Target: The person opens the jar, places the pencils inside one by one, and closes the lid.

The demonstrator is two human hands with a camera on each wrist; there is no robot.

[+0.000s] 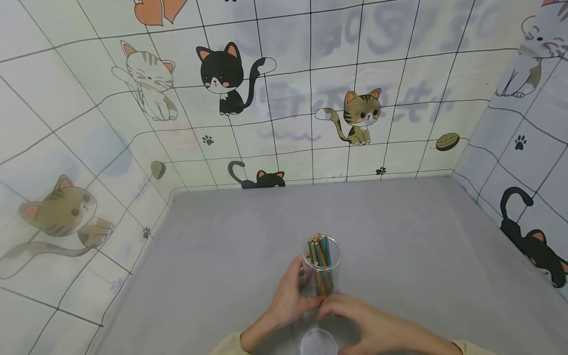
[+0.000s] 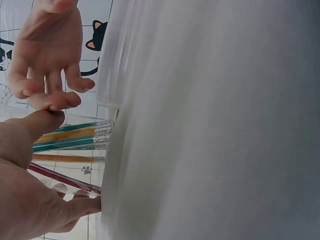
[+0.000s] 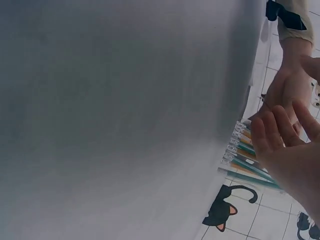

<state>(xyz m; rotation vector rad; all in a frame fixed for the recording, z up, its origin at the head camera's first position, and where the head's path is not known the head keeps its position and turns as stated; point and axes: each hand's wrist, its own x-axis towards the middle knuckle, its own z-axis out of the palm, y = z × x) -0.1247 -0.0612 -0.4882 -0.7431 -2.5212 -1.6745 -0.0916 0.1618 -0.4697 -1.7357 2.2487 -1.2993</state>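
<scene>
A clear cup (image 1: 339,256) stands upright on the grey table, holding a bundle of teal, yellow and dark red pencils (image 2: 75,137). My left hand (image 1: 290,296) grips the cup from its left side, thumb in front and fingers behind. Close to the left thumb is my right hand (image 1: 368,320), its fingers loosely bent and holding nothing. In the left wrist view its palm faces the camera. Just in front of the cup, beside the right hand, lies a clear round-rimmed object (image 1: 319,342), cut off by the frame's lower edge; its kind cannot be told.
The grey tabletop (image 1: 222,236) spreads around the cup on both sides and behind. White gridded cloth walls (image 1: 293,108) printed with cartoon cats enclose the table at the back, left and right.
</scene>
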